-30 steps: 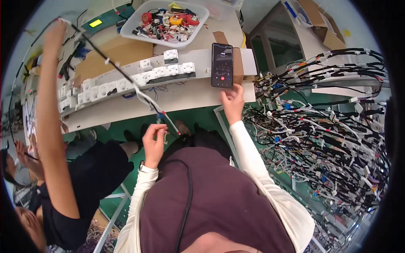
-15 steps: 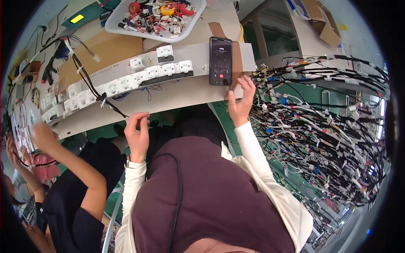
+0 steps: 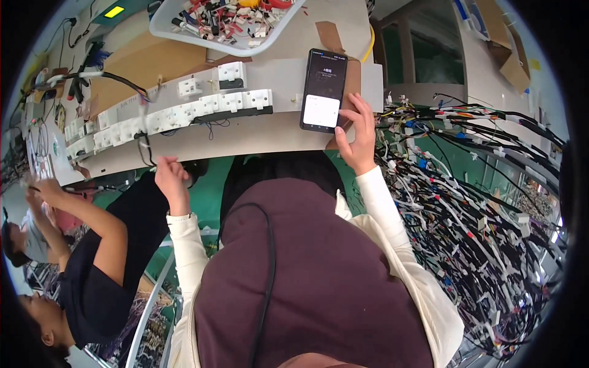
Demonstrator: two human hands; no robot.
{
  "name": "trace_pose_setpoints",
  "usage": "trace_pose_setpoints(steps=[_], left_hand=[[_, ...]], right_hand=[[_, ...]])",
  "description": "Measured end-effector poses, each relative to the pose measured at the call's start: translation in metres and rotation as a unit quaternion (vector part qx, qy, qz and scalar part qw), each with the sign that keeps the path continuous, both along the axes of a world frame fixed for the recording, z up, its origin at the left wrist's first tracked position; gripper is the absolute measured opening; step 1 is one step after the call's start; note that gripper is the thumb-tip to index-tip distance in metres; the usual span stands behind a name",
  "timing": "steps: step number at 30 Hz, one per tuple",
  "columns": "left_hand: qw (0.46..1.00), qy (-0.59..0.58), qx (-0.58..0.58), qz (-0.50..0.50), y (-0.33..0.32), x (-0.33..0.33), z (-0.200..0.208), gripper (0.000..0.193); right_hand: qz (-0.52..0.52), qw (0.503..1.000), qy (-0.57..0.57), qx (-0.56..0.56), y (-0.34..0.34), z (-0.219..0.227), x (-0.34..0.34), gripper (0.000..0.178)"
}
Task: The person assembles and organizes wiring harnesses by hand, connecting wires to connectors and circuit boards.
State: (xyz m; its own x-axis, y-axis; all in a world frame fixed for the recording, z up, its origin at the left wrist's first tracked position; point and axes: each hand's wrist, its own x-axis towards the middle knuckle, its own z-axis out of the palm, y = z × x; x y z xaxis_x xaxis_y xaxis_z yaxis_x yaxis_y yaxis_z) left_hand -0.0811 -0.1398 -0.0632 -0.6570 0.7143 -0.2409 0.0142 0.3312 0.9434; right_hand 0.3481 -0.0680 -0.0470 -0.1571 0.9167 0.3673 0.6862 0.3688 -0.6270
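Note:
A dark smartphone [image 3: 323, 86] lies on the right end of the bench, a white panel lit on the lower half of its screen. My right hand [image 3: 359, 140] is beside it, fingers apart, with one fingertip at the screen's right edge. Below the bench's front edge, my left hand [image 3: 172, 183] is closed on the end of a black wire harness [image 3: 147, 149]; the exact grip is partly hidden. From there the harness runs up across a row of white connector holders [image 3: 162, 121] and off to the left.
A white bin [image 3: 230, 48] of loose connectors and tape rolls stands at the back. Dense bundles of wire harnesses [image 3: 466, 208] hang on the right. At the left, a co-worker in a dark shirt [image 3: 92, 294] handles wires. Cardboard [image 3: 153, 70] lies behind the holders.
The phone has tilted slightly, and its screen now shows a white panel. My right fingertip has come to the screen. My left hand has moved left with the harness end.

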Motion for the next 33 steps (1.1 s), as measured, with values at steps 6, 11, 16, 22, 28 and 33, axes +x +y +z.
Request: trace_pose_setpoints(steps=[6,11,16,22,28,33], left_hand=[[0.98,0.194,-0.013,0.036,0.006,-0.01,-0.004,0.057],[0.856,0.486,-0.12,-0.132,0.018,0.003,-0.005,0.06],[0.765,0.613,-0.119,-0.157,0.019,-0.031,-0.011,0.031],[0.904,0.406,-0.014,-0.132,0.007,-0.016,0.017,0.02],[0.965,0.183,0.185,-0.029,0.019,0.043,0.115,0.031],[0.956,-0.132,0.212,-0.157,0.033,0.074,0.155,0.033]], right_hand=[[0.028,1.0,0.002,-0.009,0.004,-0.005,0.011,0.036],[0.036,0.999,0.031,-0.019,0.006,-0.012,0.016,0.04],[0.05,0.999,0.02,-0.008,0.005,-0.01,0.016,0.043],[0.035,0.999,0.029,-0.002,0.001,-0.009,0.012,0.044],[-0.013,0.957,0.289,-0.011,-0.021,0.004,-0.01,0.039],[-0.022,0.992,0.116,0.039,-0.031,0.015,-0.062,0.041]])
